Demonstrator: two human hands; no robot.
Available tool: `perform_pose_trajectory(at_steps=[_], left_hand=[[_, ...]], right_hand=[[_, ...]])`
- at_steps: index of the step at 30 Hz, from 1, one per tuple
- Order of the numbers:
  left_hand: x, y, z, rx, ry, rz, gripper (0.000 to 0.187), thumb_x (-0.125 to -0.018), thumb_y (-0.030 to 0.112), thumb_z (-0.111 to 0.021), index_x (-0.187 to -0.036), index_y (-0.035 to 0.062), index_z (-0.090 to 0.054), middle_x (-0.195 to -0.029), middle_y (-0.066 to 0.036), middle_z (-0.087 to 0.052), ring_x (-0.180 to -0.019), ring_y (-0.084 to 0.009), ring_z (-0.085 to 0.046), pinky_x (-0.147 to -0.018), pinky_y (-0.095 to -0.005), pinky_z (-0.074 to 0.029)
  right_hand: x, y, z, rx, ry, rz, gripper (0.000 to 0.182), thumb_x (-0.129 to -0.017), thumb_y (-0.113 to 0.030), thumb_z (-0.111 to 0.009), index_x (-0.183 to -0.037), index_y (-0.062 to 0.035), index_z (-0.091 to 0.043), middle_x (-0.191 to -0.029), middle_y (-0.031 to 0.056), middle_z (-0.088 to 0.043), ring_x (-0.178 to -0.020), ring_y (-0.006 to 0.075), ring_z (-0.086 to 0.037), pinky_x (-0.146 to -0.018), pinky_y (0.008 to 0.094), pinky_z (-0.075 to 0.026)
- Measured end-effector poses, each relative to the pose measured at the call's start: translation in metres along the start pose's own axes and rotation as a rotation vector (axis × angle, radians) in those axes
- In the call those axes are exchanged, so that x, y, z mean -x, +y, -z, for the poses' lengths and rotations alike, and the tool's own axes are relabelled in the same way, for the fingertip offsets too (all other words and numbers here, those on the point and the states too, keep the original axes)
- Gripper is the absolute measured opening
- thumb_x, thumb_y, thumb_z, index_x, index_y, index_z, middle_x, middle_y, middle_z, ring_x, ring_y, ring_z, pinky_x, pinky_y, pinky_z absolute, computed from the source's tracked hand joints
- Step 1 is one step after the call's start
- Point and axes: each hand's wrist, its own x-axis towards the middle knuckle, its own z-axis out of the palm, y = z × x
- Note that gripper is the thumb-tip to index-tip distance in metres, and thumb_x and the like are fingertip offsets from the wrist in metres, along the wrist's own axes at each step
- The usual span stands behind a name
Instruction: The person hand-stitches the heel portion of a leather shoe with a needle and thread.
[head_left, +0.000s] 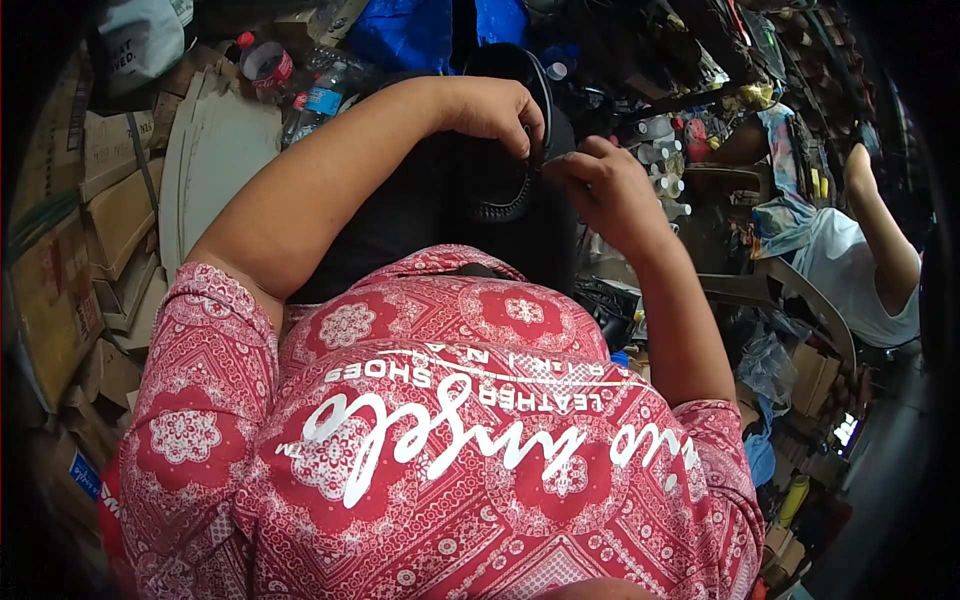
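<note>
A black shoe [505, 208] with a ridged, stitched edge rests on my dark-clothed lap. My left hand [497, 112] reaches over its upper part, fingers bent and closed on the shoe's rim. On the other side, my right hand [607, 190] is pinched close to the same rim, thumb and forefinger together; whatever lies between them is too small to make out. Both hands are close together at the shoe's right edge. The inside of the shoe is dark, and part of it is hidden behind my left hand.
Plastic bottles [322, 100] and a pale panel [222, 150] lie at the left, beside stacked cardboard [120, 230]. A blue bag [410, 35] is ahead. Small bottles [668, 155] stand at the right, near a chair [815, 300] and another person in white [850, 265].
</note>
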Motion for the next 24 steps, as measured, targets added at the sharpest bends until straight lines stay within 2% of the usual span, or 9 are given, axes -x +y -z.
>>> perform_pose_trajectory(at_steps=[5, 7, 8, 10, 11, 13, 19, 24], left_hand=[[0.004, 0.010, -0.001, -0.033, 0.032, 0.028, 0.025, -0.070, 0.012, -0.068, -0.093, 0.0018, -0.070, -0.084, -0.005, -0.069, -0.081, -0.0129, -0.062, -0.080, -0.0274, -0.047], [0.007, 0.010, 0.000, -0.037, 0.028, 0.006, 0.026, -0.070, 0.012, -0.069, -0.094, 0.0019, -0.070, -0.083, -0.005, -0.068, -0.080, -0.0131, -0.062, -0.079, -0.0277, -0.047], [0.008, 0.009, 0.000, -0.043, 0.018, -0.017, 0.027, -0.070, 0.011, -0.070, -0.095, 0.0019, -0.069, -0.083, -0.005, -0.068, -0.080, -0.0133, -0.062, -0.078, -0.0280, -0.047], [0.008, 0.010, 0.001, -0.075, 0.021, -0.017, 0.029, -0.069, 0.011, -0.070, -0.096, 0.0017, -0.069, -0.083, -0.005, -0.068, -0.079, -0.0136, -0.062, -0.078, -0.0282, -0.047], [0.007, 0.010, 0.001, -0.109, 0.024, -0.019, 0.030, -0.069, 0.011, -0.071, -0.097, 0.0015, -0.068, -0.083, -0.005, -0.068, -0.078, -0.0138, -0.062, -0.077, -0.0285, -0.048], [0.006, 0.010, 0.001, -0.114, 0.013, -0.010, 0.030, -0.069, 0.011, -0.072, -0.098, 0.0011, -0.068, -0.083, -0.006, -0.068, -0.079, -0.0141, -0.061, -0.077, -0.0287, -0.047], [0.004, 0.007, 0.002, -0.127, 0.006, -0.044, 0.030, -0.070, 0.012, -0.073, -0.097, 0.0004, -0.066, -0.084, -0.006, -0.067, -0.081, -0.0152, -0.061, -0.078, -0.0297, -0.047], [0.004, 0.004, 0.002, -0.107, 0.003, -0.061, 0.030, -0.070, 0.012, -0.073, -0.097, 0.0004, -0.066, -0.084, -0.007, -0.067, -0.081, -0.0155, -0.061, -0.078, -0.0301, -0.046]], right_hand=[[-0.009, 0.004, 0.004, -0.006, -0.067, 0.037, 0.017, -0.074, -0.005, -0.064, -0.088, -0.0104, -0.071, -0.079, 0.0101, -0.058, -0.079, 0.0312, -0.060, -0.071, 0.0391, -0.049], [-0.006, 0.003, -0.002, -0.151, -0.099, -0.093, 0.016, -0.076, -0.006, -0.066, -0.091, -0.0103, -0.071, -0.080, 0.0094, -0.058, -0.081, 0.0279, -0.061, -0.072, 0.0364, -0.049], [-0.005, 0.005, -0.005, -0.152, -0.100, -0.092, 0.016, -0.076, -0.006, -0.066, -0.091, -0.0103, -0.071, -0.080, 0.0094, -0.058, -0.081, 0.0279, -0.061, -0.072, 0.0364, -0.049], [0.002, 0.013, -0.011, -0.381, -0.104, -0.236, 0.016, -0.080, -0.006, -0.067, -0.094, -0.0107, -0.072, -0.084, 0.0058, -0.058, -0.083, 0.0204, -0.061, -0.073, 0.0310, -0.049], [0.005, 0.019, -0.016, -0.383, -0.104, -0.237, 0.016, -0.080, -0.006, -0.067, -0.094, -0.0107, -0.072, -0.084, 0.0058, -0.058, -0.083, 0.0204, -0.061, -0.073, 0.0310, -0.049], [0.009, 0.033, -0.024, -0.504, -0.127, -0.314, 0.018, -0.082, -0.004, -0.066, -0.097, -0.0116, -0.073, -0.090, 0.0023, -0.058, -0.087, 0.0142, -0.059, -0.077, 0.0273, -0.047], [0.007, 0.048, -0.027, -0.804, -0.243, -0.386, 0.023, -0.084, -0.001, -0.064, -0.103, -0.0108, -0.072, -0.095, 0.0011, -0.058, -0.093, 0.0121, -0.057, -0.082, 0.0251, -0.046], [0.003, 0.051, -0.028, -0.831, -0.244, -0.352, 0.022, -0.084, -0.002, -0.064, -0.103, -0.0093, -0.072, -0.095, 0.0015, -0.058, -0.092, 0.0118, -0.058, -0.084, 0.0248, -0.046]])
